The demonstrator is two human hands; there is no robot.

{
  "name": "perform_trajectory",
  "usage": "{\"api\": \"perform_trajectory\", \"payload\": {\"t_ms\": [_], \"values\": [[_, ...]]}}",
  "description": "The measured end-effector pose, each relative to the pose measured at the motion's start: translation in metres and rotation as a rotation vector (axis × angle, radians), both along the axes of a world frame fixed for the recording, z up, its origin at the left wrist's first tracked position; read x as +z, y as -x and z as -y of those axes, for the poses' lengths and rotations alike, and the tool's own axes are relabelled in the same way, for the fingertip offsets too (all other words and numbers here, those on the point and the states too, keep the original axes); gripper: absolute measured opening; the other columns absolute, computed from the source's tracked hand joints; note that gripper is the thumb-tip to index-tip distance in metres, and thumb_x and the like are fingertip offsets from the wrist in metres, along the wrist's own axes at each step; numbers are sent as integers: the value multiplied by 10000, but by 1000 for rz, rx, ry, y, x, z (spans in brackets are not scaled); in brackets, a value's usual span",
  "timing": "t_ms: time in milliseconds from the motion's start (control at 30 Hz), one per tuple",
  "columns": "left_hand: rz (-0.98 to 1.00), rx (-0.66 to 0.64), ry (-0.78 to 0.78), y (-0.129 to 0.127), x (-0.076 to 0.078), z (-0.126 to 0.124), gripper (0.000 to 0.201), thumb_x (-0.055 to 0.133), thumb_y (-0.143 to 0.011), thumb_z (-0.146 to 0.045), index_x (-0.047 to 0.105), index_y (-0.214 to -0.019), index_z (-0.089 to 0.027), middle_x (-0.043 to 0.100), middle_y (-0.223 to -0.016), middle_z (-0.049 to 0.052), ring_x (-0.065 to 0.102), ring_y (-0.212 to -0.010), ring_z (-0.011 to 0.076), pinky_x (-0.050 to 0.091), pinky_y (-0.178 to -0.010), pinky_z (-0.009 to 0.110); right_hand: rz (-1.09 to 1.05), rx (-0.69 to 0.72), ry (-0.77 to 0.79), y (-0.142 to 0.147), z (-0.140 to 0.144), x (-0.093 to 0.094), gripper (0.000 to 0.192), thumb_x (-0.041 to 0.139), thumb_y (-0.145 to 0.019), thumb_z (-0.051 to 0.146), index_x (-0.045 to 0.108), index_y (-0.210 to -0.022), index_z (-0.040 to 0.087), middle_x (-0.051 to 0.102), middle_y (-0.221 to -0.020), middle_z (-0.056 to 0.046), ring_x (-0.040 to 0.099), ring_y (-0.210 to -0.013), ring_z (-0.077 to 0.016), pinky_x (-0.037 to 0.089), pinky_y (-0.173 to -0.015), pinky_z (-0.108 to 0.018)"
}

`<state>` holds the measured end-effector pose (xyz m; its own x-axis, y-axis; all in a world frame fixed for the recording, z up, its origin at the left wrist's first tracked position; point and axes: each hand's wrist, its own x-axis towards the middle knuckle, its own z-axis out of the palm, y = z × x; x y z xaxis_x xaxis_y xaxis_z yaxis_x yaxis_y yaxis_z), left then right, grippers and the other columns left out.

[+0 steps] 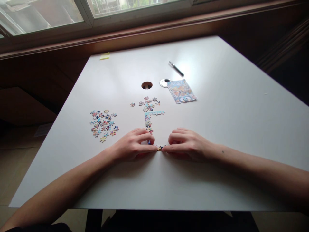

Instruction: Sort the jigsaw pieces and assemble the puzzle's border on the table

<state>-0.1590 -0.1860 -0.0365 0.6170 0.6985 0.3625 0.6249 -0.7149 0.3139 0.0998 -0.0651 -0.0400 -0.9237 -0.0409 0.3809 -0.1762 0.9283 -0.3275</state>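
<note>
Head view, only one. Your left hand and right hand rest low on the white table, fingers curled, fingertips nearly meeting at centre. Between them sits a small puzzle piece, both hands pinching or pressing at it; you can't tell which hand actually grips it. Hands close together, not touching each other as far as can be seen.

The piece lies at the bottom end of an assembled puzzle strip, a narrow column running toward 12 o'clock from your hands, with a short branch turning to 3 o'clock at its top. Your left fingers touch the strip's lower end.

Just past the strip's top, at 12 o'clock, a small cluster of loose pieces. At 10 o'clock from your hands, well apart, a bigger pile of loose pieces, spread flat.

At 1 o'clock, a colourful printed reference picture lies flat, cartoon artwork; there is lettering along its top edge, too small to read. Just beside it at its 10 o'clock, a round silver cap, and near that the open cable hole in the table. Farther at 12 o'clock, a dark pen. Far corner at 11 o'clock, a yellow sticky note, no writing visible.
</note>
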Motion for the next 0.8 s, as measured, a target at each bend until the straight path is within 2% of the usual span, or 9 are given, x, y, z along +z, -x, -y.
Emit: {"api": "perform_trajectory", "payload": {"t_ms": [600, 800], "values": [[-10, -6, -1, -1, 1, 0, 230, 568, -973, -196, 668, -1164, -274, 692, -1035, 60, 605, -1037, 202, 504, -928, 370, 37, 20, 27, 1, -1, -2, 215, 555, -979, 231, 694, -1143, 236, 629, -840, -47, 485, -746, -167, 383, -729, -312], [-6, -6, -9, -1, 0, 0, 222, 602, -954, -185, 665, -1155, -255, 687, -1043, 64, 595, -1043, 206, 501, -928, 370, 99, 26, -12, 1, 0, 2, 245, 525, -997, 225, 679, -1186, 237, 612, -801, -33, 450, -753, -176, 359, -727, -316]]}}
